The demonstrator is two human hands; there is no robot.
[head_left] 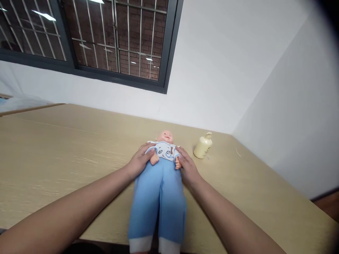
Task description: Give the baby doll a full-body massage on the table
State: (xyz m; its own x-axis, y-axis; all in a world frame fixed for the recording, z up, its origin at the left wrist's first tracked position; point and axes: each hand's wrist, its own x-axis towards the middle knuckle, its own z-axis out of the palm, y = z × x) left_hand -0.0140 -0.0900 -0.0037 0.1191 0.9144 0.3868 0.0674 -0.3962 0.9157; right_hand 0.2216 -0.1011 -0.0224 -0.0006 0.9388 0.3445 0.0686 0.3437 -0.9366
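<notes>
A baby doll point(160, 190) lies on its back on the table, head toward the wall and legs toward me. It wears blue trousers with white cuffs and a white top with a cartoon face. My left hand point(141, 158) holds the doll's arm and side on the left, thumb over the sleeve. On the opposite side, my right hand point(187, 165) is wrapped against the other sleeve, its fingertips resting on the top and the doll's arm. The undersides of both hands are hidden. The doll's feet reach past the table's near edge.
A pale yellow pump bottle point(203, 146) stands to the right of the doll. Farther right, a thin pale strand point(238, 152) lies on the wooden table point(79, 141). Behind are a white wall point(212, 70) and a barred window point(119, 38). Translucent plastic point(23, 102) sits at far left.
</notes>
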